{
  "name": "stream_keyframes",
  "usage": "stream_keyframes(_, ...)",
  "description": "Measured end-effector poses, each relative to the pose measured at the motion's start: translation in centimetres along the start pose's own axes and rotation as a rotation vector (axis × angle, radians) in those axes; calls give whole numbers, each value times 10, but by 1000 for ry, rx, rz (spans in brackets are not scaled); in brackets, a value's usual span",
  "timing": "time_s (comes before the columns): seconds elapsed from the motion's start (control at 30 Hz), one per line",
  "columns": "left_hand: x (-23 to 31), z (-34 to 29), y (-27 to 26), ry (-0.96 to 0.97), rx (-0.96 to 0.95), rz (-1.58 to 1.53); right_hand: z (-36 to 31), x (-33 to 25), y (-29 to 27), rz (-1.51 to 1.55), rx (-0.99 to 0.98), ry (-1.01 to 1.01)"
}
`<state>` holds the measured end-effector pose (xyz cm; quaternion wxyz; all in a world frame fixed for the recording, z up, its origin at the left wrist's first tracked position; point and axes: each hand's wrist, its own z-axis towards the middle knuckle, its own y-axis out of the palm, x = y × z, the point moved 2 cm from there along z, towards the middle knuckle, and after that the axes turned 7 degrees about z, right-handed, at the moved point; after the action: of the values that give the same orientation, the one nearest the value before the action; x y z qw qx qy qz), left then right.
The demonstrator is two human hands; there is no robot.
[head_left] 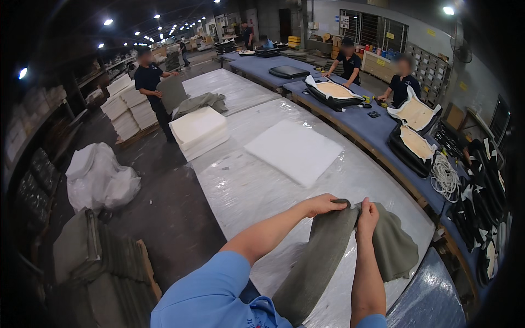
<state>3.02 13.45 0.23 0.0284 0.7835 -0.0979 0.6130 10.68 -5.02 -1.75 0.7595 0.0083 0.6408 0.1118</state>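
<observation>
A grey-green fabric cover (317, 257) hangs from my two hands over the near part of the plastic-covered table (219, 164). My left hand (326, 204) is closed on its upper edge. Close beside it, my right hand (368, 214) pinches the cloth too, thumb up. One part of the cover drapes down toward me between my forearms; another part (391, 246) spreads to the right of my right hand. Beyond my hands a white foam slab (294, 152) lies flat on the table.
A stack of white foam slabs (200, 130) stands at the table's left edge, near a person holding grey-green cloth. Folded grey-green covers (104, 262) are piled at lower left. On the right, a blue bench (377, 131) carries black cushions, white rope (445, 176) and two people working.
</observation>
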Motion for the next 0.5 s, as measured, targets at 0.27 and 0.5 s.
stream_keyframes(0.27, -5, 3, 40, 132, 219, -190, 22, -1, 12, -18, 66, 25)
stream_keyframes(0.5, -22, 22, 27, 81, 382, -246, 20, -3, 42, -257, 209, 5)
